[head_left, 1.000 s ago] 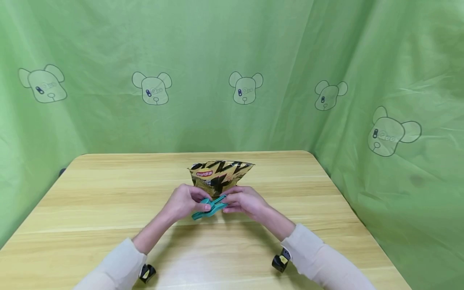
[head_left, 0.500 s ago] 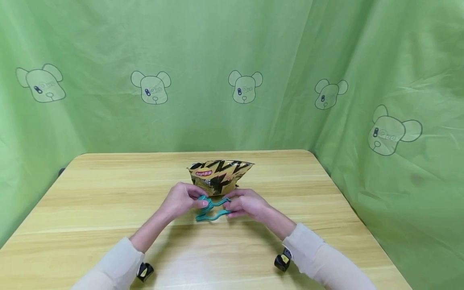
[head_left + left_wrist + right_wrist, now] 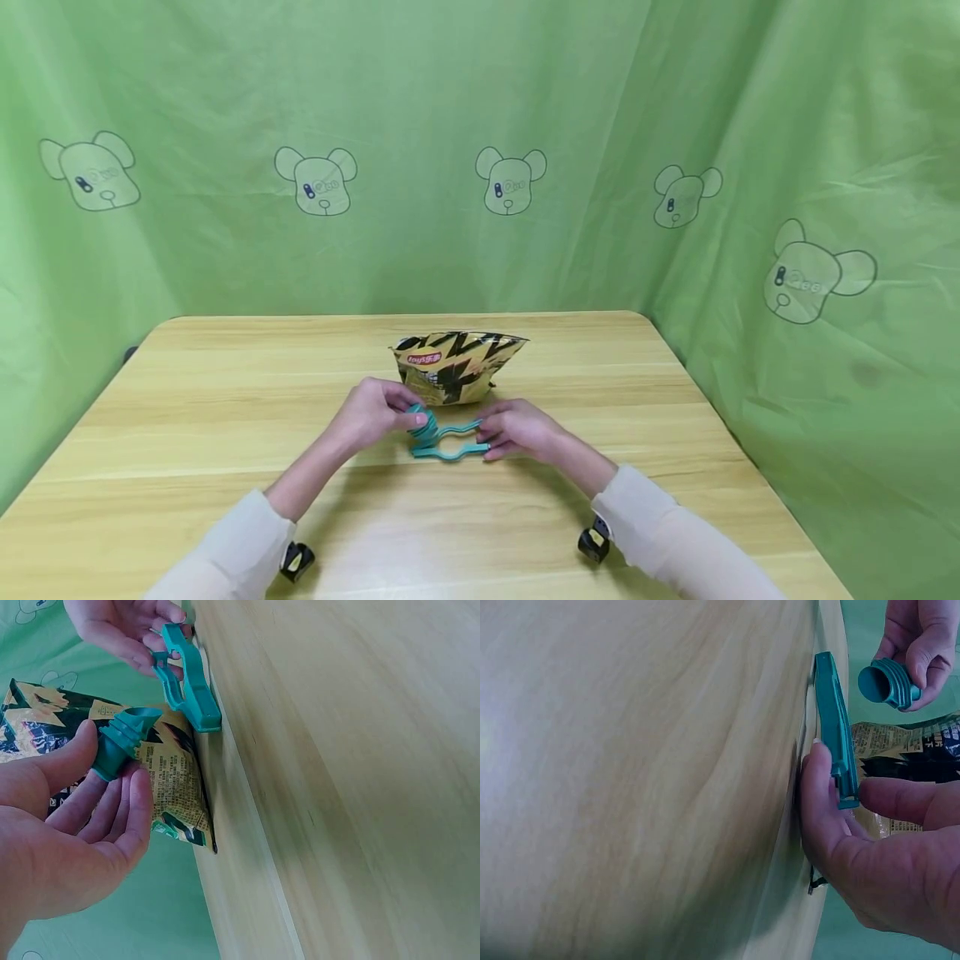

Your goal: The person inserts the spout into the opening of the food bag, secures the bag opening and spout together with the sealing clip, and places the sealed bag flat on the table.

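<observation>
My left hand [image 3: 375,414] pinches a teal threaded pouring spout [image 3: 124,742] between thumb and fingers; its round mouth shows in the right wrist view. The right hand [image 3: 521,429] holds the free ends of a teal hinged bag clip [image 3: 196,690] between thumb and fingers. The clip's two long arms stand apart, with a curved gap between them. Both wrist views show the spout apart from the clip. Just behind the hands, a gold and black chip bag [image 3: 450,367] stands on the table, its wide top edge upward.
The light wooden table [image 3: 225,400] extends on both sides of the hands. Green curtain [image 3: 420,233] with bear-head outlines hangs behind the table and along its sides. A black wrist device shows below each sleeve.
The clip's arms have spread apart. My right hand has moved slightly right with the clip, away from the spout in my left hand. The chip bag has stayed in place.
</observation>
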`<state>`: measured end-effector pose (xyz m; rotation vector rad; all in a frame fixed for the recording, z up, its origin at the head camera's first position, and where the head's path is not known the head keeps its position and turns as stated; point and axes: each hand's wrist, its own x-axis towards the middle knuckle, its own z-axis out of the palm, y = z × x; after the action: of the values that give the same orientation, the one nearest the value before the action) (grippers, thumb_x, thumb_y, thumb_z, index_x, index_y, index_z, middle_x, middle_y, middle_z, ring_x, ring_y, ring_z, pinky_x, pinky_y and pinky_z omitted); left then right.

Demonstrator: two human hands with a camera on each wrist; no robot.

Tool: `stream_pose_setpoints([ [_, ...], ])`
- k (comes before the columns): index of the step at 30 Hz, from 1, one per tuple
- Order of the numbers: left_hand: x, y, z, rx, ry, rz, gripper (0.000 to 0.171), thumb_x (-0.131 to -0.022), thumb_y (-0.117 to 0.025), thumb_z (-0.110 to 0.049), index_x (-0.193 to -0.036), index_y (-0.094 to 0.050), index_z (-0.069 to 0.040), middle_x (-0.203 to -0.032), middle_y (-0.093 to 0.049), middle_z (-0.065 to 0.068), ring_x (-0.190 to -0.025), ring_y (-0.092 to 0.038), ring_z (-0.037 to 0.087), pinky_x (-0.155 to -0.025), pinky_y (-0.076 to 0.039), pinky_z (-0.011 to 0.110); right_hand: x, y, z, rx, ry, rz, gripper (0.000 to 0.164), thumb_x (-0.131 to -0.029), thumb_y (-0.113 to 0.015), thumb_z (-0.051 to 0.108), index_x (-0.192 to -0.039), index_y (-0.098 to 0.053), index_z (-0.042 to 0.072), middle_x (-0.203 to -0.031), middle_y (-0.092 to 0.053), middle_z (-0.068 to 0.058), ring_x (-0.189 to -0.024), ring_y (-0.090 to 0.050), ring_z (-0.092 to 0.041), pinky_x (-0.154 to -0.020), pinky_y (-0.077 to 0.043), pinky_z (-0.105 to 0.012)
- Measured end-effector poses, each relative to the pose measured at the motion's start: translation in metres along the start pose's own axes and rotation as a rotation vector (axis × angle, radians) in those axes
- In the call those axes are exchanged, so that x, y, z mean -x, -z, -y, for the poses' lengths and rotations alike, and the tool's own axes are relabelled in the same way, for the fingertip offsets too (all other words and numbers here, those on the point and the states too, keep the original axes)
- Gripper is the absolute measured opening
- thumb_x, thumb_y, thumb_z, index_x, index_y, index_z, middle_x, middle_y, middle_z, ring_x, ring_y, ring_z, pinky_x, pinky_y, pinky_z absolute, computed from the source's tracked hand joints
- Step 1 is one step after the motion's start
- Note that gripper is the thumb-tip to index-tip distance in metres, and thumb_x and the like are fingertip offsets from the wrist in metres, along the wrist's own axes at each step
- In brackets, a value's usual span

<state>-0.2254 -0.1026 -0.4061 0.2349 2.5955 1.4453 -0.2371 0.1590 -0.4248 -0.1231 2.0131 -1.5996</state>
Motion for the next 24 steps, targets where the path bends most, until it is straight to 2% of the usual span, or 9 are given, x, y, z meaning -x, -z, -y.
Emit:
stream_pose_setpoints([
  [10,0.0018,0.0026,0.0012,0.006,-0.011,0.007,0.013,-0.086,-0.082,-0.019,-0.097,-0.079,-0.014,-0.086,-0.073,-0.001,-0.081,-0.066,0.014,-0.072,-0.054,0.03,0.0009,0.0005,0.002,0.213,0.0,-0.118,0.03,-0.098,-0.055,0.006,-0.121,-0.059,-0.012,-0.107,-0.067,-0.023,-0.093,-0.066,-0.03,-0.084,-0.06,-0.04],
  [14,0.0022,0.0033,0.001,0.0,-0.009,0.001,0.013,-0.086,-0.082,-0.019,-0.097,-0.079,-0.014,-0.086,-0.073,-0.001,-0.081,-0.066,0.014,-0.072,-0.053,0.03,0.001,0.0013,0.0009,0.242,0.011,-0.157,0.026,-0.098,-0.056,0.008,-0.117,-0.062,-0.009,-0.104,-0.067,-0.02,-0.092,-0.066,-0.029,-0.082,-0.06,-0.039],
  [18,0.0025,0.0038,0.0004,-0.008,0.001,-0.007,0.014,-0.085,-0.083,-0.02,-0.097,-0.079,-0.014,-0.086,-0.073,-0.001,-0.082,-0.066,0.014,-0.073,-0.053,0.031,0.0006,0.0009,0.0004,0.242,0.019,-0.188,0.027,-0.098,-0.057,0.008,-0.118,-0.063,-0.008,-0.105,-0.066,-0.019,-0.092,-0.065,-0.027,-0.08,-0.06,-0.037],
  [21,0.0032,0.0045,0.0005,-0.005,0.002,-0.006,0.014,-0.086,-0.083,-0.021,-0.098,-0.079,-0.014,-0.087,-0.073,0.0,-0.082,-0.066,0.015,-0.073,-0.054,0.031,0.002,0.0006,0.0019,0.268,0.027,-0.192,0.028,-0.098,-0.058,0.009,-0.12,-0.062,-0.007,-0.102,-0.065,-0.018,-0.081,-0.06,-0.022,-0.073,-0.057,-0.034],
  [24,0.0035,0.0054,0.0013,-0.002,0.002,-0.003,0.015,-0.086,-0.082,-0.021,-0.099,-0.079,-0.014,-0.087,-0.073,-0.001,-0.082,-0.066,0.014,-0.073,-0.054,0.031,0.0061,-0.0009,0.0077,0.369,0.076,-0.222,0.03,-0.098,-0.06,0.014,-0.121,-0.062,-0.004,-0.102,-0.066,-0.014,-0.079,-0.059,-0.018,-0.072,-0.055,-0.034],
])
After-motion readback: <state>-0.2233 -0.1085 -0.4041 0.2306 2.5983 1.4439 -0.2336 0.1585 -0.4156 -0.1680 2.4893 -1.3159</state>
